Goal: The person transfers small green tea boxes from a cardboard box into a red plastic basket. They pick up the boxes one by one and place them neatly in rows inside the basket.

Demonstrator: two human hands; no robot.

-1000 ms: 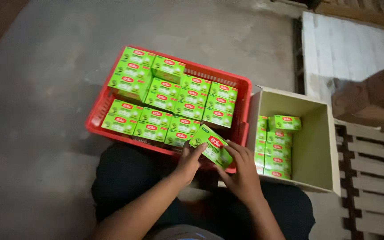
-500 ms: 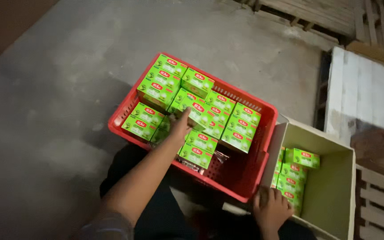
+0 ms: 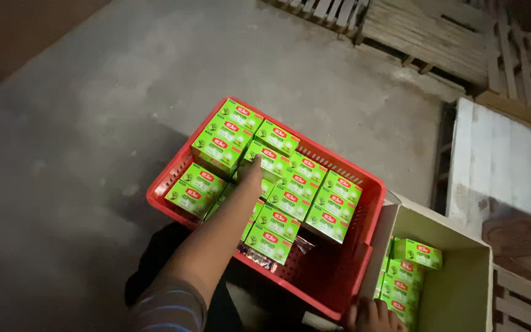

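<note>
A red plastic crate [image 3: 364, 246] on the floor holds several green boxes [image 3: 296, 184] with red labels. My left hand [image 3: 252, 178] reaches into the crate, its fingers down among the boxes near the middle left; the fingertips are hidden, so its grip cannot be made out. My right hand [image 3: 373, 316] rests at the bottom edge of the view, on the near corner between the crate and a cardboard carton [image 3: 462, 276]. The carton holds more green boxes [image 3: 416, 253] stacked along its left side.
Grey concrete floor [image 3: 93, 123] lies to the left and beyond the crate. Wooden pallets [image 3: 425, 37] sit at the back right, and a white board [image 3: 499, 160] lies on the right. My dark trousers show below the crate.
The green box held by both hands has gone into the carton. My left hand has reached further into the crate, and my right hand has dropped to the carton's near corner.
</note>
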